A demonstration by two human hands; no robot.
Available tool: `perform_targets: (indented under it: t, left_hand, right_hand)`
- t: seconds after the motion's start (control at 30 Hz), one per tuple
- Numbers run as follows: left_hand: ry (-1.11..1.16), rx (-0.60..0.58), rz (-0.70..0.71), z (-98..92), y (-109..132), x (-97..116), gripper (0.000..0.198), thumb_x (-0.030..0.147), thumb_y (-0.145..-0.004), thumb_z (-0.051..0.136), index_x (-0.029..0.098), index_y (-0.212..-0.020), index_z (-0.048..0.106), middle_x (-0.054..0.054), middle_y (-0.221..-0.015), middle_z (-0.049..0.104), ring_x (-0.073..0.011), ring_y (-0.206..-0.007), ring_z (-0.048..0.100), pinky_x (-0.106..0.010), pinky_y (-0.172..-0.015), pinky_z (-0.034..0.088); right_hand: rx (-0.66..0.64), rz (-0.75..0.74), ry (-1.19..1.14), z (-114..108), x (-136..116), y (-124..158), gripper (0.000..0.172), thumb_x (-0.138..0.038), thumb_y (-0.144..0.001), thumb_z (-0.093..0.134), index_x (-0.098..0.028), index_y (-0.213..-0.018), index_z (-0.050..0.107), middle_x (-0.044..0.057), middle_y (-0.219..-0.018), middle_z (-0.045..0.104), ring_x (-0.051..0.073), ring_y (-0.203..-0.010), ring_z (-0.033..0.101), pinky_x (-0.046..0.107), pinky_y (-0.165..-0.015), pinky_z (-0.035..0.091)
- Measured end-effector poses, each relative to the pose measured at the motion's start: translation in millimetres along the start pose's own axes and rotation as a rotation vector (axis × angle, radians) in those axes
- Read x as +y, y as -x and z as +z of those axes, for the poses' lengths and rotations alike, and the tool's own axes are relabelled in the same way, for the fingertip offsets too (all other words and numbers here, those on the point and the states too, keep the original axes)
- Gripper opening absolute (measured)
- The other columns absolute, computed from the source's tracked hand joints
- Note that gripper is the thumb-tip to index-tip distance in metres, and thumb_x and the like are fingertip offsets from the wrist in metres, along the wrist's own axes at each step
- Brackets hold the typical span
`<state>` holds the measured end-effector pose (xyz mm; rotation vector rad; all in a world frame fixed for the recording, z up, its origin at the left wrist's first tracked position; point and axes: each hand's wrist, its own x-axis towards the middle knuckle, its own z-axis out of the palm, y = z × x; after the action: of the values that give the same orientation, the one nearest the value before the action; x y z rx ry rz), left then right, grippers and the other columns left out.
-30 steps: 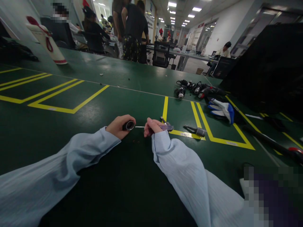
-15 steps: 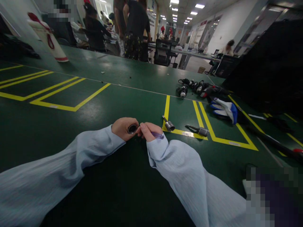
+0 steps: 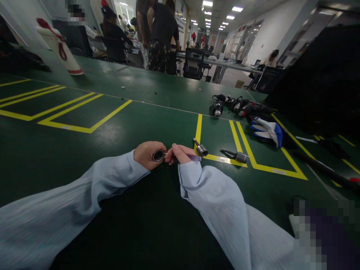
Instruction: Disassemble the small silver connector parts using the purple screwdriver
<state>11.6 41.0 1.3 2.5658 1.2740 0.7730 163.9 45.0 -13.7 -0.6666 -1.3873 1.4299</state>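
My left hand [image 3: 149, 153] is closed around a cup-shaped metal bit [image 3: 158, 155], with its dark round mouth facing me; the rest of it is hidden in the palm. My right hand [image 3: 180, 153] grips a small screwdriver [image 3: 194, 157] by its clear purple handle. Its thin shaft points left and reaches the rim of the bit in my left hand. Whether the tip touches the rim, I cannot tell. Just right of my right hand lies one shanked metal cup bit [image 3: 201, 150]. A second, darker cup bit [image 3: 241, 156] rests farther right.
Yellow tape [image 3: 219, 159] marks boxes on the green table [image 3: 157, 123]. Black tools with metal chucks [image 3: 217, 109] lie beyond on the right, near a blue-and-white glove [image 3: 267, 131]. A pale bottle-shaped object [image 3: 63, 52] stands at far left. Several people are in the background.
My right hand has shifted slightly right, drawing the screwdriver a little away from my left hand, so its thin shaft now shows. The left hand still holds the bit.
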Motion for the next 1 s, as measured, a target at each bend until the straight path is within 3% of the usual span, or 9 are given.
perform_targets:
  t: [0.13, 0.33, 0.53, 0.73, 1.0]
  left_hand:
    - [-0.192, -0.029, 0.027, 0.0, 0.1, 0.4, 0.015, 0.022, -0.073, 0.044, 0.016, -0.060, 0.051, -0.001, -0.056, 0.054, -0.0120, -0.053, 0.050, -0.024, -0.053, 0.036]
    - [-0.180, -0.038, 0.046, -0.8, 1.2, -0.3, 0.010, 0.019, -0.071, 0.044, 0.016, -0.067, 0.053, -0.001, -0.059, 0.056, -0.0118, -0.055, 0.051, -0.023, -0.055, 0.038]
    - [-0.098, 0.018, 0.036, -0.6, 1.9, 1.6, 0.011, 0.020, -0.072, 0.043, 0.016, -0.065, 0.050, 0.000, -0.056, 0.053, -0.0105, -0.052, 0.049, -0.022, -0.053, 0.038]
    - [-0.223, -0.030, 0.068, -0.5, 1.2, 0.8, 0.011, 0.020, -0.071, 0.043, 0.016, -0.065, 0.052, -0.001, -0.058, 0.056, -0.0129, -0.056, 0.052, -0.025, -0.055, 0.037]
    - [-0.297, -0.130, 0.076, -5.4, 0.6, 0.4, 0.011, 0.019, -0.071, 0.043, 0.017, -0.070, 0.053, -0.001, -0.063, 0.058, -0.0130, -0.060, 0.054, -0.024, -0.057, 0.034]
  right_hand:
    - [0.014, -0.144, 0.245, 1.4, 1.2, 2.9, 0.043, -0.043, -0.079, 0.044, -0.016, -0.049, 0.057, 0.000, -0.049, 0.053, 0.009, -0.047, 0.049, 0.022, -0.047, 0.039]
    - [-0.006, 0.092, -0.016, -1.8, 2.5, -2.9, 0.039, -0.043, -0.078, 0.045, -0.015, -0.054, 0.058, -0.001, -0.045, 0.055, 0.008, -0.038, 0.047, 0.021, -0.041, 0.037]
    - [-0.098, 0.163, -0.227, -5.6, 4.4, -8.4, 0.041, -0.047, -0.075, 0.047, -0.015, -0.051, 0.058, 0.001, -0.046, 0.057, 0.008, -0.038, 0.048, 0.021, -0.040, 0.036]
    - [-0.003, 0.077, -0.089, -1.7, -3.3, -1.7, 0.040, -0.047, -0.076, 0.049, -0.015, -0.053, 0.058, 0.000, -0.046, 0.057, 0.007, -0.039, 0.046, 0.021, -0.041, 0.037]
    - [-0.069, 0.175, -0.070, -1.9, -5.5, -3.3, 0.040, -0.046, -0.074, 0.048, -0.016, -0.048, 0.056, -0.001, -0.042, 0.054, 0.007, -0.034, 0.044, 0.020, -0.037, 0.036]
